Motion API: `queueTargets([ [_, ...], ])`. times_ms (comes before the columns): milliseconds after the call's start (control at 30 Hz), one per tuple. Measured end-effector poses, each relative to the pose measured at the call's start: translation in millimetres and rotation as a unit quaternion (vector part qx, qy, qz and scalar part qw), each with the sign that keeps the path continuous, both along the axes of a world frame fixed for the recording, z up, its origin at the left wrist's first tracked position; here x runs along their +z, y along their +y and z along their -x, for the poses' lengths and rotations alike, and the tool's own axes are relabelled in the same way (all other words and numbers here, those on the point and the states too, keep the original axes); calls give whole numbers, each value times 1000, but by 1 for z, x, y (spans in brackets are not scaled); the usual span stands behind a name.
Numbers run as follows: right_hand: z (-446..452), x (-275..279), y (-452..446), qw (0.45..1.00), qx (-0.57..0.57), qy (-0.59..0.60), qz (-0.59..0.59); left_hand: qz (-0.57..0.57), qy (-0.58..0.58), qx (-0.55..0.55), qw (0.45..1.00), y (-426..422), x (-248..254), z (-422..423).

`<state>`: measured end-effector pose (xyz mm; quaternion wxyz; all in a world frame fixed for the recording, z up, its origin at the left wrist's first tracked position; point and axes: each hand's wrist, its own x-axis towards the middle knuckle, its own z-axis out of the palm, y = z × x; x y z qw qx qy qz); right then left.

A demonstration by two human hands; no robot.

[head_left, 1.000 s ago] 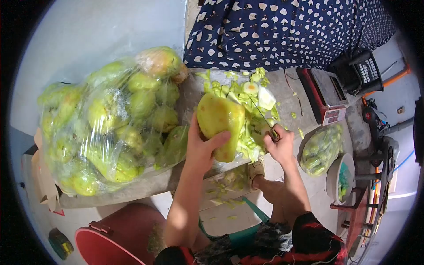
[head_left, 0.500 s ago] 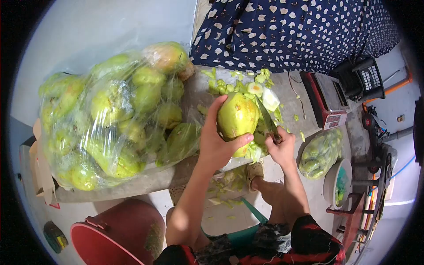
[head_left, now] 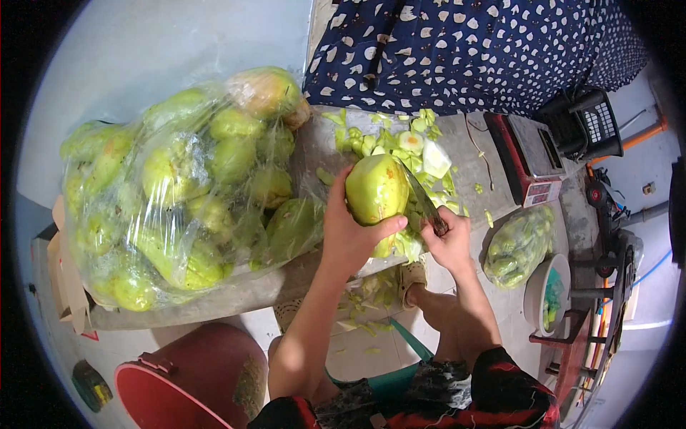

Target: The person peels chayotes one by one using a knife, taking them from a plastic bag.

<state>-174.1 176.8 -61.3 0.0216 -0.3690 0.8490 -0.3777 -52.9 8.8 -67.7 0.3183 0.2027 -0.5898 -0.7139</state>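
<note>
My left hand (head_left: 349, 234) is wrapped round a green papaya (head_left: 376, 187) with a yellowish tinge, its thumb along the near side. The fruit is held above the concrete ledge (head_left: 286, 286). My right hand (head_left: 450, 239) is closed on the handle of a knife (head_left: 424, 200). The dark blade slants up and left, its edge against or very close to the papaya's right side. Behind and beneath the fruit lie green peelings (head_left: 371, 139) and a white peeled piece (head_left: 435, 159).
A clear plastic bag (head_left: 171, 171) full of papayas fills the ledge's left side. At the right stands a red weighing scale (head_left: 525, 161). Below it are a smaller filled bag (head_left: 520, 247) and a white bucket (head_left: 536, 297). A red bin (head_left: 189, 375) lies at lower left.
The papaya has shifted slightly left and turned a little in my left hand. The knife has moved slightly left with my right hand, keeping close to the fruit.
</note>
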Motion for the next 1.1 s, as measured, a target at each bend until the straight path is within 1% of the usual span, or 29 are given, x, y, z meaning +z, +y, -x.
queueTargets([
  [67, 1, 0, 1, 1000, -1, 4, -3, -106, -29, -48, 993, -2, 0, -1],
  [100, 1, 1, 1, 1000, -3, 5, 6, -106, -28, -48, 993, 0, 1, -2],
  [167, 4, 0, 1, 1000, -5, 4, 15, -183, 88, -34, 979, 4, 3, -3],
  [200, 7, -2, 3, 1000, -21, 12, 13, -183, 87, -35, 979, 2, 2, -4],
  [233, 9, -4, 5, 999, -38, 21, 11, -278, 196, -48, 939, -2, 0, -5],
  [267, 11, -4, 7, 999, -40, 21, 13, -366, 302, -62, 878, -4, 1, -5],
  [300, 13, -3, 7, 998, -48, 26, 23, -442, 218, -25, 870, -2, 7, -4],
  [333, 15, -3, 7, 998, -53, 29, 31, -441, 220, -26, 870, -1, -7, -3],
  [400, 14, -5, 5, 997, -56, 28, 39, -584, 120, -137, 791, -1, -59, 2],
  [433, 13, -7, 6, 997, -60, 25, 47, -602, 97, -83, 788, 2, -63, 3],
  [467, 11, -5, 6, 997, -61, 22, 46, -603, 94, -82, 788, 2, -65, 2],
  [533, 1, 3, 6, 997, -59, 32, 30, -607, 108, -130, 776, 1, -51, -2],
  [567, -1, 0, 6, 997, -63, 31, 31, -606, 105, -133, 777, 0, -41, -3],
  [633, -4, -4, 8, 987, -10, 132, 90, -627, 136, -126, 757, -1, -24, -3],
  [667, -6, -3, 6, 987, -9, 134, 89, -628, 138, -126, 756, 0, -25, 0],
  [733, -9, -2, 1, 974, 64, 173, 131, -560, 128, -70, 816, 3, -29, 7],
  [767, -10, -4, 2, 968, 93, 188, 135, -561, 127, -70, 815, 3, -30, 6],
  [800, -12, -6, 3, 969, 92, 186, 135, -558, 127, -78, 816, 2, -29, 5],
  [867, -15, -8, 2, 944, 206, 223, 126, -556, 126, -85, 817, 1, -25, 2],
  [933, -24, -11, -3, 925, 260, 243, 131, -573, 121, -123, 801, 1, -15, -3],
  [1000, -31, -12, -8, 919, 279, 244, 137, -576, 113, -114, 802, 1, -16, -1],
  [1067, -37, -10, -10, 916, 287, 245, 134, -541, 109, -90, 829, 1, -25, 0],
  [1100, -40, -4, -12, 917, 286, 245, 133, -542, 110, -90, 828, 2, -24, 0],
])
